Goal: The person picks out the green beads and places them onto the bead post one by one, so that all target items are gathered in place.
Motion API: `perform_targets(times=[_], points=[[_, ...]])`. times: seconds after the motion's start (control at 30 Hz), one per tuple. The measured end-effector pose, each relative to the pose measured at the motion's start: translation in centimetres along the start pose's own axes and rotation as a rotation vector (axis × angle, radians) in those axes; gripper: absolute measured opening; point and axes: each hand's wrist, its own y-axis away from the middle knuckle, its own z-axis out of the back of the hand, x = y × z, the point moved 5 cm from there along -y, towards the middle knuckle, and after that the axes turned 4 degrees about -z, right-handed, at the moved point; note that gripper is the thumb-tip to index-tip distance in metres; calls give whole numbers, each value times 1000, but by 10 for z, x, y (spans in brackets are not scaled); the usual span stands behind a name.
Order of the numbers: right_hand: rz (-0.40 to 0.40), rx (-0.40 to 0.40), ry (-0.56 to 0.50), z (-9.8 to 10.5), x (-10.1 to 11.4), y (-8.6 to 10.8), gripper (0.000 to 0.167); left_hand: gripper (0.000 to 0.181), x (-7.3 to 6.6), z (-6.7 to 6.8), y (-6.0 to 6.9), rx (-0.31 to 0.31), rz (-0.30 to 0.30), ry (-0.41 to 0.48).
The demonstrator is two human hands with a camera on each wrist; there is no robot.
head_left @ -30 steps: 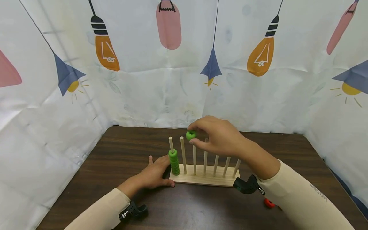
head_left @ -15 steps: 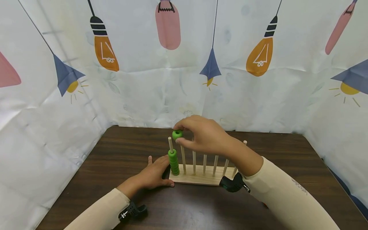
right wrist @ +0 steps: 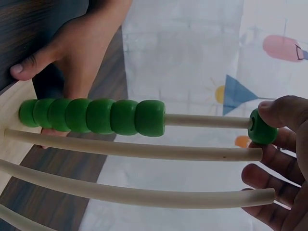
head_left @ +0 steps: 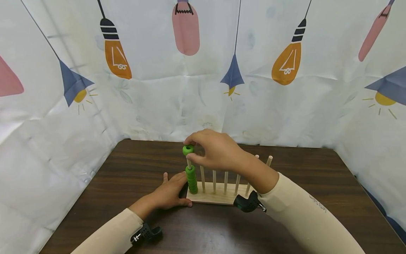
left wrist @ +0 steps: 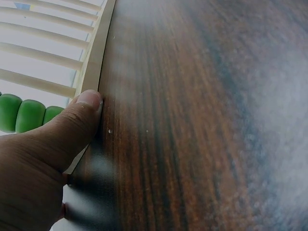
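Note:
My right hand [head_left: 219,150] pinches a green bead [right wrist: 263,127] between thumb and fingers. That bead is at the tip of the leftmost peg [right wrist: 207,121]; whether the peg has entered its hole I cannot tell. Lower on the same peg, several green beads [head_left: 191,180] form a stack on the wooden base [head_left: 215,198]. At the base's left end, my left hand [head_left: 171,190] grips it, with the thumb [left wrist: 89,103] against the front edge and fingers reaching round behind the stack. Part of those fingers is hidden by the beads.
Bare upright pegs [head_left: 226,181] stand in a row to the right of the stack, partly behind my right hand and forearm. The rack is on a dark wood-grain table [head_left: 196,229]. A white curtain [head_left: 152,106] printed with lamps hangs behind the table's back edge.
My right hand has carried the green bead leftward, from over the middle pegs to the leftmost peg's tip. A red piece at right is now covered by the right sleeve. The left hand stays put.

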Motion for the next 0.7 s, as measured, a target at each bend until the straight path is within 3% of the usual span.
perform_targets(times=[0.37, 0.7], points=[[-50, 50, 39, -1, -3, 2, 36, 88, -1, 0, 0, -1, -7, 6], [-181, 18, 96, 26, -29, 37, 43, 89, 1, -1, 0, -34, -8, -51]])
